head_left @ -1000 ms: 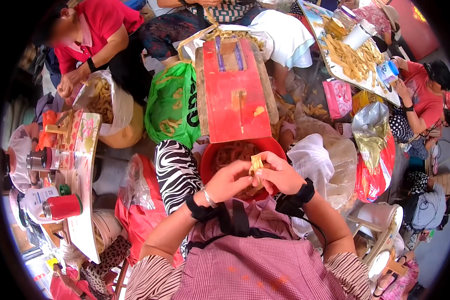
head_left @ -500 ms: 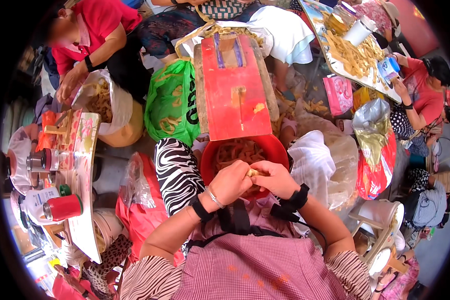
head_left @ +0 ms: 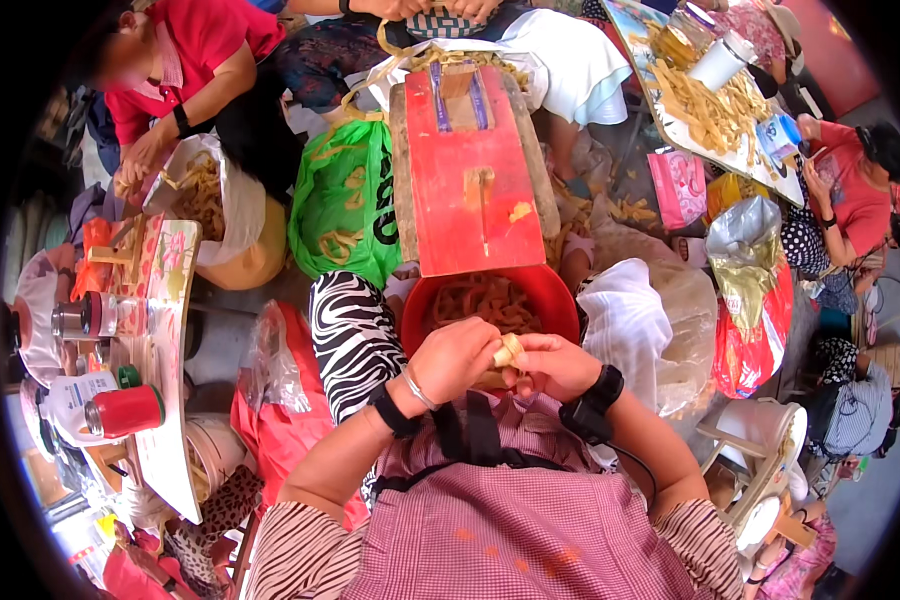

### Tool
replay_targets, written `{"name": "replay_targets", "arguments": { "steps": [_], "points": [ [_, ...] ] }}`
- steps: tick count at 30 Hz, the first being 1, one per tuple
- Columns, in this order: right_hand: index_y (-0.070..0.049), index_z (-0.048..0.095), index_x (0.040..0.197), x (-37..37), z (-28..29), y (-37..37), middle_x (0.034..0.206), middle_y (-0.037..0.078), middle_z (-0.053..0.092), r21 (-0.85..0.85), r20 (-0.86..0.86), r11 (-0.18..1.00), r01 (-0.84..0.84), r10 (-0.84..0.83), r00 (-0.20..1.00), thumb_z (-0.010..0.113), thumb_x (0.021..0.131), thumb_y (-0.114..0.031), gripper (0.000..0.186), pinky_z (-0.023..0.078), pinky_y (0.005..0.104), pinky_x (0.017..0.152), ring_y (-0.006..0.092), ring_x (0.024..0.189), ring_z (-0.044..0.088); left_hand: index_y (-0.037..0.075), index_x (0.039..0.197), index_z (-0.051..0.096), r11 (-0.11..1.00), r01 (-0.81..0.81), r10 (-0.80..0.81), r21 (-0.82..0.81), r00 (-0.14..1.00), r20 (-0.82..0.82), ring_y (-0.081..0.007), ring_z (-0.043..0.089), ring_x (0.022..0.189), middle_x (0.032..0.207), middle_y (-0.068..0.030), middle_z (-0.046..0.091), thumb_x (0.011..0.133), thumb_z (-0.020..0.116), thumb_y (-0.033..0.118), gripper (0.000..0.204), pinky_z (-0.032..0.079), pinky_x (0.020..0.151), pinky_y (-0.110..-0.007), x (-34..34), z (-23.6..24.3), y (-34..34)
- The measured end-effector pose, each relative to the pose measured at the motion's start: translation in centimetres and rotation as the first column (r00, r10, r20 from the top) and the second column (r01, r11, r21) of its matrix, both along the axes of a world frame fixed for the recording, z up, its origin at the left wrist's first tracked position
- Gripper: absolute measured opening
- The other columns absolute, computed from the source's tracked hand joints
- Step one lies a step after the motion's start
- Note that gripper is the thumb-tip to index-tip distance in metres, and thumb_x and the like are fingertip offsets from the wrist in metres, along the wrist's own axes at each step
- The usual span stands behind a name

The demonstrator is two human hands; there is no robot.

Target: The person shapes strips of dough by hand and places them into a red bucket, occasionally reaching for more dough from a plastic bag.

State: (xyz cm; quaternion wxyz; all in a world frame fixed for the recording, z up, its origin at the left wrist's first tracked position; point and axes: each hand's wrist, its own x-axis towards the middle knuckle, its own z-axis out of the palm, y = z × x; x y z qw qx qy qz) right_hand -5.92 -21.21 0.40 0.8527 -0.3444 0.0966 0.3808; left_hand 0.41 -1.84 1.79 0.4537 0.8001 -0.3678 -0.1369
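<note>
A small pale-yellow rolled strip [head_left: 508,350] is pinched between my two hands over the near rim of a red bucket [head_left: 562,305]. My left hand [head_left: 457,360] has its fingers closed on the roll's left side. From the right, my right hand [head_left: 562,366] grips the same roll with thumb and fingers. Inside the bucket lie several brownish strips [head_left: 480,300], partly hidden by my hands. Just beyond the bucket, a red wooden board [head_left: 470,210] has a slot and a small wooden piece at its far end.
A green plastic bag [head_left: 340,215] with strips stands left of the board. White cloth [head_left: 625,320] and clear plastic lie to the right. Flasks, including a red flask [head_left: 128,411], crowd a left-hand table. Strips cover a far-right table [head_left: 675,125]. Several people sit around.
My fingers have shifted around the roll, and more of it shows now. My right wrist has turned slightly. At the far right, a person's hand has drawn back from a blue-lidded container.
</note>
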Motion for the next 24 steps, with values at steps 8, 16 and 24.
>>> {"name": "replay_targets", "arguments": {
  "steps": [8, 16, 24],
  "points": [
    [-0.006, 0.054, 0.103, 1.8, 2.3, -1.0, 0.067, 0.002, 0.054, -0.491, 0.036, 0.862, -0.128, 0.167, 0.985, 0.051, 0.087, -0.015, 0.019, 0.035, 0.0171, 0.042, 0.0048, 0.049, 0.046, 0.001, 0.080, 0.052, 0.997, 0.042, -0.042, 0.070, 0.999, -0.006, -0.0260, 0.056, 0.064, 0.072, -0.0116, 0.055, 0.084, 0.054, 0.017, 0.016, 0.044, 0.057, -0.032, -0.3, -0.6, 0.9],
    [-0.003, 0.057, 0.088, 1.9, 1.2, -3.0, 0.060, -0.002, 0.048, -0.425, 0.070, 0.905, 0.022, 0.009, 0.998, 0.053, 0.082, -0.005, 0.007, 0.025, 0.0161, 0.039, 0.0022, 0.045, 0.038, 0.003, 0.086, 0.050, 0.987, -0.119, 0.036, -0.112, 0.826, -0.562, -0.0079, 0.054, 0.062, 0.081, -0.0028, 0.058, 0.092, 0.042, 0.021, 0.019, 0.044, 0.058, -0.021, 0.1, -0.8, 1.2],
    [-0.004, 0.054, 0.093, 2.0, 0.5, -1.8, 0.064, -0.002, 0.049, -0.482, 0.263, 0.875, 0.051, 0.089, 0.961, 0.053, 0.082, -0.007, 0.011, 0.027, 0.0163, 0.042, 0.0027, 0.049, 0.039, 0.006, 0.086, 0.050, 0.965, -0.187, -0.100, -0.182, 0.380, -0.920, -0.0081, 0.056, 0.060, 0.071, -0.0024, 0.058, 0.085, 0.057, 0.011, 0.008, 0.048, 0.056, -0.020, 0.2, -1.5, 0.9]
  ]
}}
